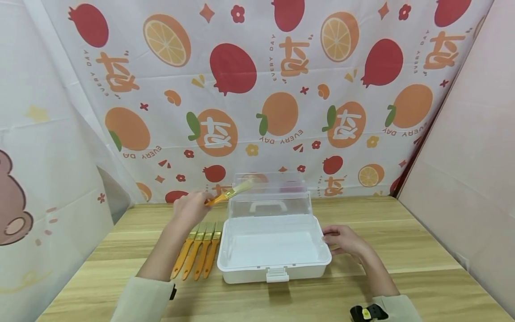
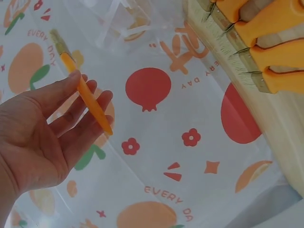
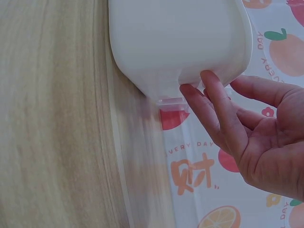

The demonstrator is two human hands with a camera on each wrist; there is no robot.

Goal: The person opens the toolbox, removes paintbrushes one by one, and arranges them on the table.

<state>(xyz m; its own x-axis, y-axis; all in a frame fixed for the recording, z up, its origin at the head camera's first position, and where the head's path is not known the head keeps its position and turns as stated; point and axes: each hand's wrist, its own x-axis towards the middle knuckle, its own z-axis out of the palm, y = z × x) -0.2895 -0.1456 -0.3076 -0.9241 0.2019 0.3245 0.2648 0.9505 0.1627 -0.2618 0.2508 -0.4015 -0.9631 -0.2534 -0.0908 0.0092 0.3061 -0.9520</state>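
A paintbrush (image 1: 229, 195) with an orange handle and pale bristles is pinched between the thumb and fingers of my left hand (image 1: 191, 208). It is raised off the table, bristles pointing right, and overlaps the box's raised lid in the head view. The white plastic box (image 1: 277, 270) stands with its clear lid (image 1: 269, 206) tipped back, its inside bare. My right hand (image 1: 346, 241) touches the box's right side; in the right wrist view its fingertips (image 3: 205, 76) rest on the outer wall, thumb near the rim.
Several matching paintbrushes (image 1: 199, 250) lie side by side on the wooden table (image 1: 402, 259), just left of the box. A fruit-printed cloth (image 1: 257, 112) hangs behind the table. Pale cloth walls (image 1: 462, 179) stand on both sides.
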